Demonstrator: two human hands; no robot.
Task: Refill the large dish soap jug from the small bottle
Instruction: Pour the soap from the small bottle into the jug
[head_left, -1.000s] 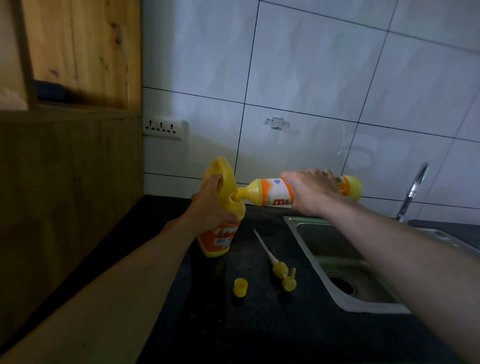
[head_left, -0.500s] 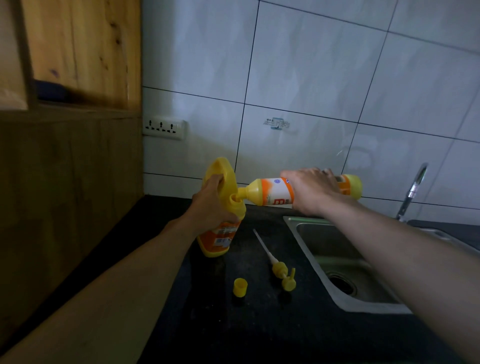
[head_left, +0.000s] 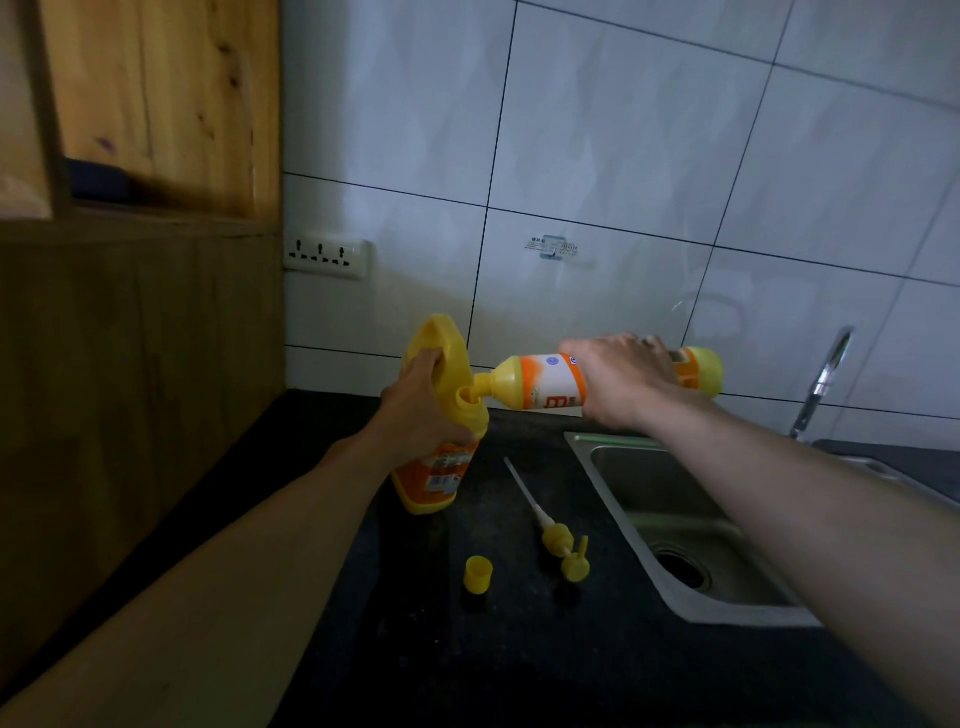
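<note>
jug (head_left: 441, 488) label half behind left hand (head_left: 421, 410); small bottle (head_left: 540, 384) print unreadable

You see a glossy yellow plastic jug (head_left: 441, 364), a brushed steel sink (head_left: 670, 499), a matt black desk (head_left: 519, 649), and glossy white wall tiles (head_left: 623, 156).

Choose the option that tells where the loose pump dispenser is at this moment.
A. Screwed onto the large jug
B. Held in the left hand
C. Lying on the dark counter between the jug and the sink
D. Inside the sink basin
C: the pump dispenser lies flat on the dark counter, with the large jug on one side and the sink on the other.
</note>
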